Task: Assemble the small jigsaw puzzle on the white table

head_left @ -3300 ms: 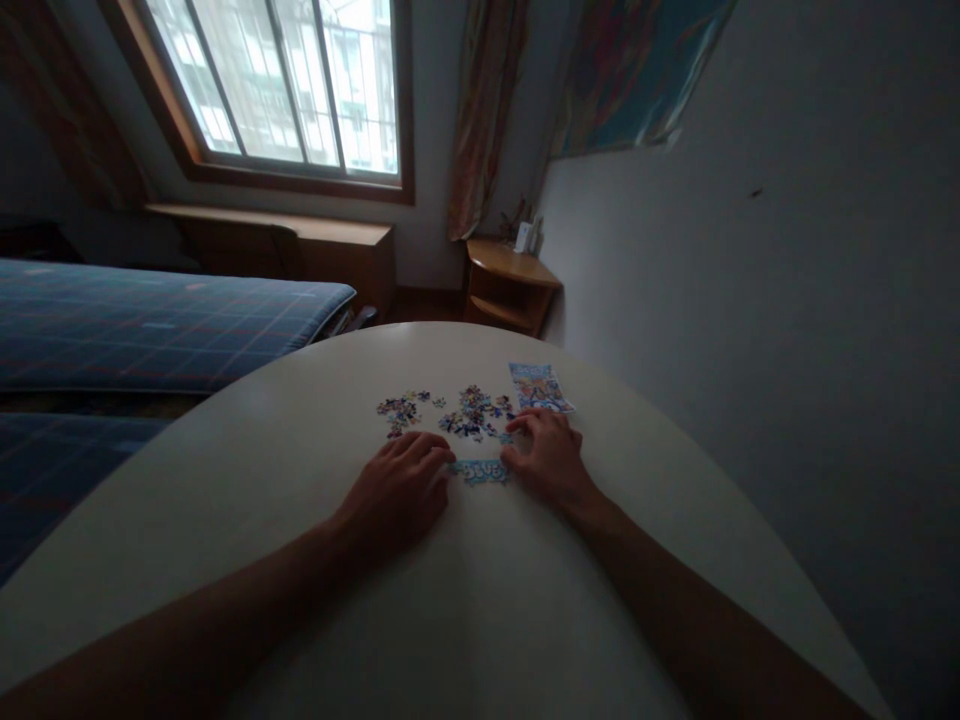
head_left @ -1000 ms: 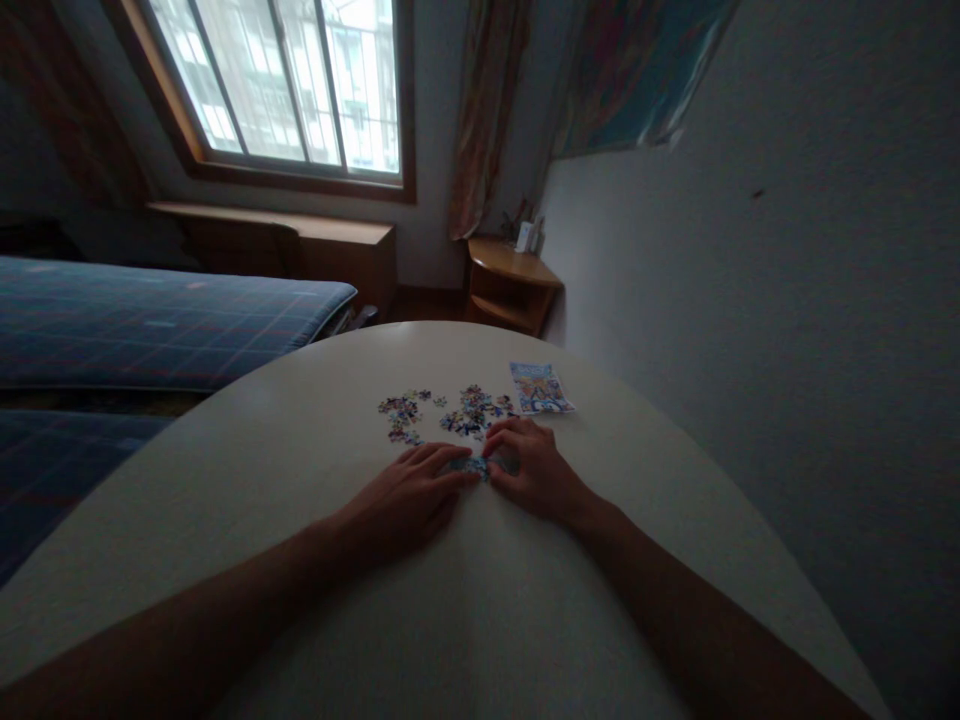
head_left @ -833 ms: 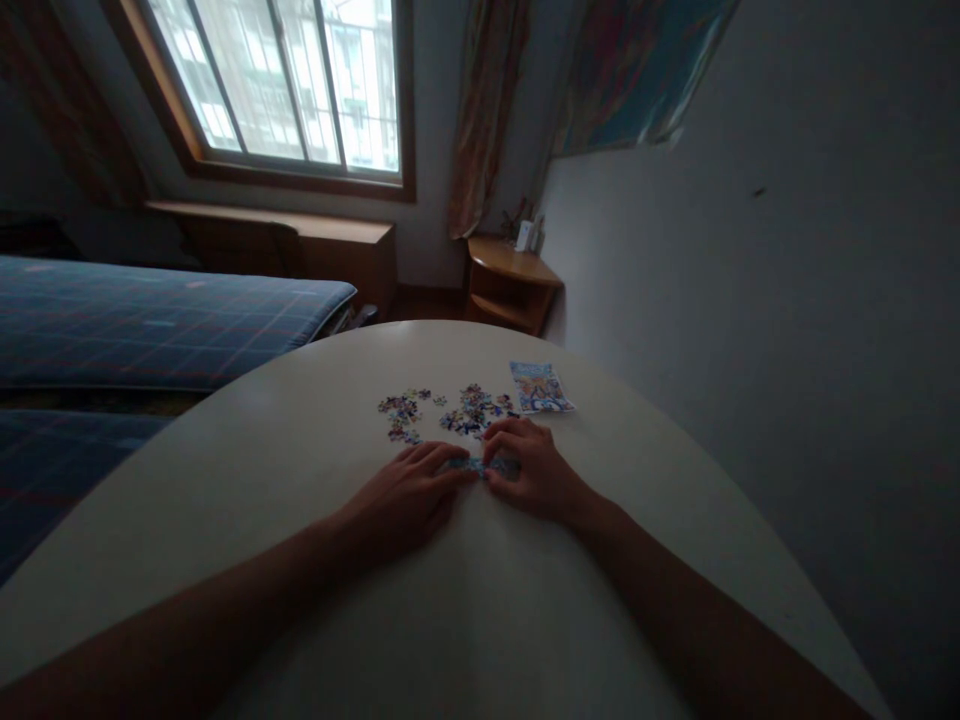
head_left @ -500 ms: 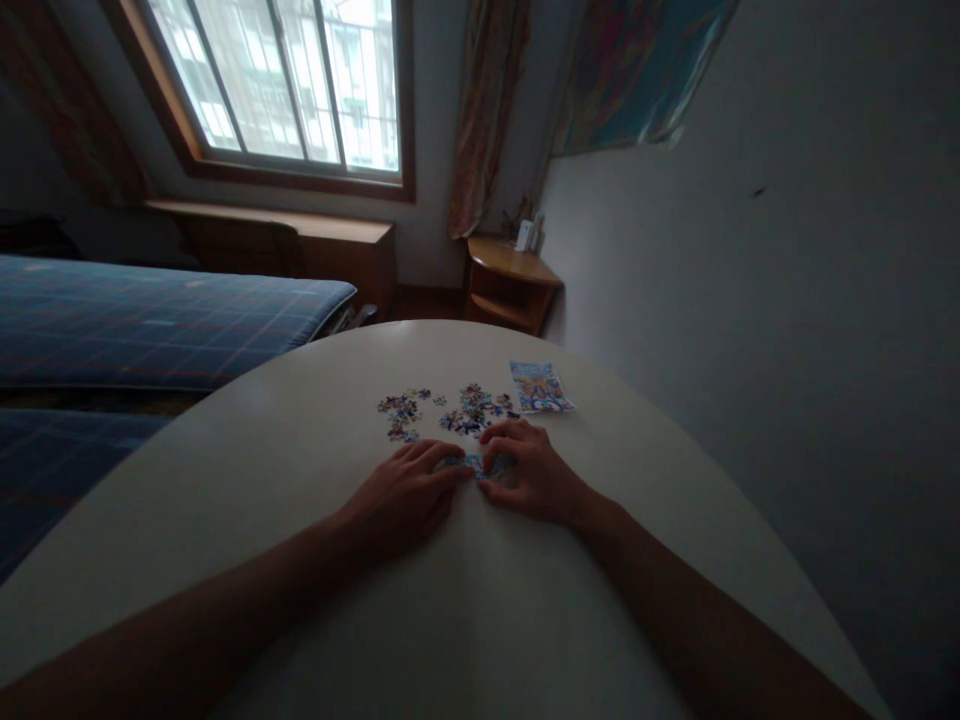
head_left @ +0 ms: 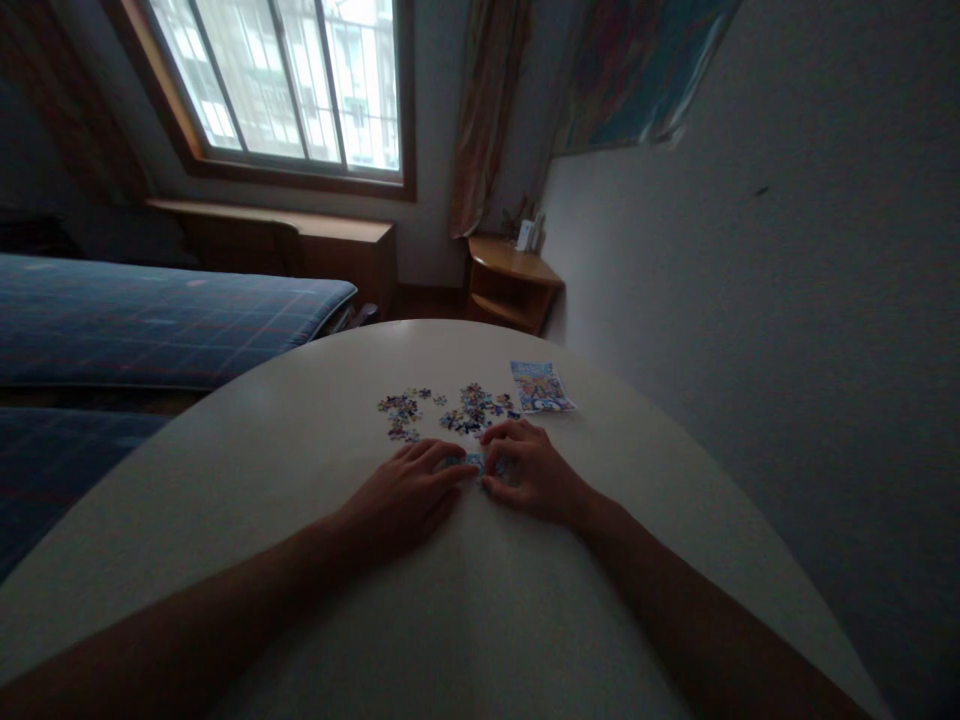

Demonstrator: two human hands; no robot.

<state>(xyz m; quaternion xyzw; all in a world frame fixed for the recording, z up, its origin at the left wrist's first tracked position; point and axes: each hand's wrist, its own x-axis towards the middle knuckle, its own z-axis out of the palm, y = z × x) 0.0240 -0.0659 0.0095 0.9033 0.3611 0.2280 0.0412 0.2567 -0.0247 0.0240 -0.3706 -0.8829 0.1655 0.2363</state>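
Note:
A small joined strip of light blue puzzle pieces lies on the white round table between my hands. My left hand rests at its left part, fingers bent and closed on it. From the right, my right hand curls its thumb and fingers round the strip's right end, partly hiding it. Beyond the hands lie a loose heap of mixed puzzle pieces and another scattered group to the left. A printed picture sheet lies behind my right hand.
Past the table's far edge stands a small wooden corner shelf with items on top. A bed with a blue checked cover is at the left, and a wooden desk stands under the window. The wall runs along the right.
My right thumb and fingers have shifted very slightly at the strip. The left hand is almost unmoved, and the piles and sheet are in the same places.

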